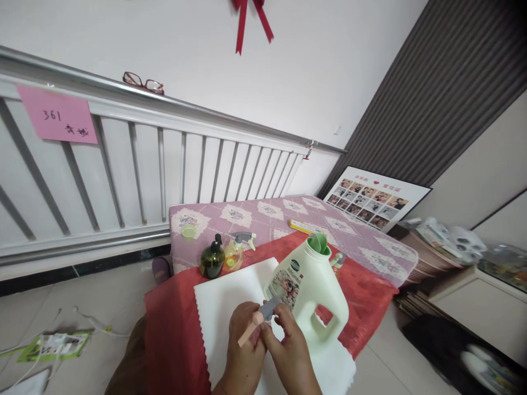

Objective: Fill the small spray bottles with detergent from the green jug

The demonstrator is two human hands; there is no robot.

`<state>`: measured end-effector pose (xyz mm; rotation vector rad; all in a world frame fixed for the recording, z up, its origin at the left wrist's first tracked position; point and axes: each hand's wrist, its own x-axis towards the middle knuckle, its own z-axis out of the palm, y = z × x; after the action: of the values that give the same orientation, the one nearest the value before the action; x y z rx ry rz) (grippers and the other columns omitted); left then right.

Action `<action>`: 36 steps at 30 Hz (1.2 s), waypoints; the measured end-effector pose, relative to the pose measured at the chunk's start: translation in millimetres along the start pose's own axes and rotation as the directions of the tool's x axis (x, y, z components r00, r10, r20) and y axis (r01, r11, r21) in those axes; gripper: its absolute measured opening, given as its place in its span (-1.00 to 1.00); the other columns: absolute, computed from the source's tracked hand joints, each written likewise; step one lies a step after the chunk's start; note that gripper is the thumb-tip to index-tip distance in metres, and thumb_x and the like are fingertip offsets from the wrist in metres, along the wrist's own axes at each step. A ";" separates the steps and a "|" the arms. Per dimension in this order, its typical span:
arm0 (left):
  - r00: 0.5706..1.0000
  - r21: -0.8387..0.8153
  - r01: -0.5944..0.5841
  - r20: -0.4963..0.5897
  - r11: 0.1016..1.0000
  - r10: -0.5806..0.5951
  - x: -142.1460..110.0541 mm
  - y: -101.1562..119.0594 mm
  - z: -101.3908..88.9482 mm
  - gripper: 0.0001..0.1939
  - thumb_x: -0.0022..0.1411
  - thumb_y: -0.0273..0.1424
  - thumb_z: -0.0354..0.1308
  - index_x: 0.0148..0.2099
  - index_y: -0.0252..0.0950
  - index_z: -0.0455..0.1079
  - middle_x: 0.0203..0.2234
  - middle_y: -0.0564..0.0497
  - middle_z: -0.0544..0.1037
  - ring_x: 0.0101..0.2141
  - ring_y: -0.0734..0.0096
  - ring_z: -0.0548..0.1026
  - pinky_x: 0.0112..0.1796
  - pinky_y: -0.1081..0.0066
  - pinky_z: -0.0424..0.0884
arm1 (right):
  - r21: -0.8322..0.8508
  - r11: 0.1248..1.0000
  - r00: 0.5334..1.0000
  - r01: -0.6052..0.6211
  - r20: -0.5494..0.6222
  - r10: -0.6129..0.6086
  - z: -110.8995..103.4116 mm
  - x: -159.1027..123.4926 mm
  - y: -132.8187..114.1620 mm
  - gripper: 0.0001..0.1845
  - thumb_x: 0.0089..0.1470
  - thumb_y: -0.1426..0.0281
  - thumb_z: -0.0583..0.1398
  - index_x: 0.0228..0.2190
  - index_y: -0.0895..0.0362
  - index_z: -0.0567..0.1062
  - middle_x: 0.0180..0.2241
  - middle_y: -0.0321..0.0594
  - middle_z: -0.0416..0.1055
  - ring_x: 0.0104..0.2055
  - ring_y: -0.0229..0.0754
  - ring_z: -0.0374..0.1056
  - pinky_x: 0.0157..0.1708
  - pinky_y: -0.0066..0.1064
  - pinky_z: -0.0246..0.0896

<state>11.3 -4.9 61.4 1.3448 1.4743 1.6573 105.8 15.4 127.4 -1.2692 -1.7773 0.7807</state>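
Observation:
My left hand (242, 345) is closed round the pink handle of a small tool (257, 319) with a grey head. My right hand (290, 348) pinches that grey head from the right. Both hands hover over a white cloth (226, 299) spread on a red tablecloth (173, 334). Just behind my hands stands a pale green detergent jug (315, 291) with a label, a handle and an open green spout. A dark green pump bottle (212, 259) and a yellow spray bottle (235, 251) stand at the cloth's far left corner.
A pink patterned table (263, 214) stands behind, with a small green lid (189, 231) and a yellow object (302, 226) on it. A white radiator (135, 164) with glasses (143, 82) on top lines the wall. A photo frame (373, 197) leans at right. Cables lie on the floor (53, 343).

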 end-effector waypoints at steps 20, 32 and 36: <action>0.998 -0.015 -0.061 -0.010 0.998 0.061 -6.0 -12.3 -0.6 -0.49 0.14 -0.49 0.18 0.14 -0.10 0.23 0.01 -0.04 0.49 0.04 0.19 0.45 0.07 0.02 0.44 | 0.012 0.997 0.855 0.082 0.512 -0.077 -40.4 23.8 -15.6 -0.73 0.21 0.27 0.22 -0.05 -0.08 0.51 -0.05 -0.19 0.46 0.00 -0.02 0.36 -0.02 -0.24 0.28; 1.000 -0.033 -0.002 -0.014 0.999 0.002 -2.6 -4.4 0.0 -0.45 0.05 -0.61 0.11 0.09 -0.12 0.24 -0.01 -0.03 0.49 0.03 0.22 0.46 0.06 0.01 0.44 | -0.076 0.990 0.794 0.117 0.605 -0.047 -45.5 35.5 -31.3 -0.92 0.19 0.33 0.21 -0.25 0.01 0.50 -0.16 -0.21 0.43 -0.09 -0.07 0.35 -0.02 -0.26 0.25; 1.000 -0.037 0.023 -0.011 0.999 -0.024 -3.6 -2.7 -0.6 -0.43 0.00 -0.65 0.10 0.07 -0.13 0.25 -0.03 -0.04 0.48 0.03 0.21 0.45 0.07 -0.02 0.42 | -0.074 0.990 0.772 0.120 0.634 -0.047 -47.6 39.1 -35.3 -0.94 0.16 0.43 0.19 -0.31 0.03 0.48 -0.17 -0.21 0.42 -0.11 -0.09 0.35 -0.03 -0.28 0.24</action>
<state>11.4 -7.6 57.8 1.2954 1.4532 1.6720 124.2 43.4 190.1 -1.0450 -2.4251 1.1686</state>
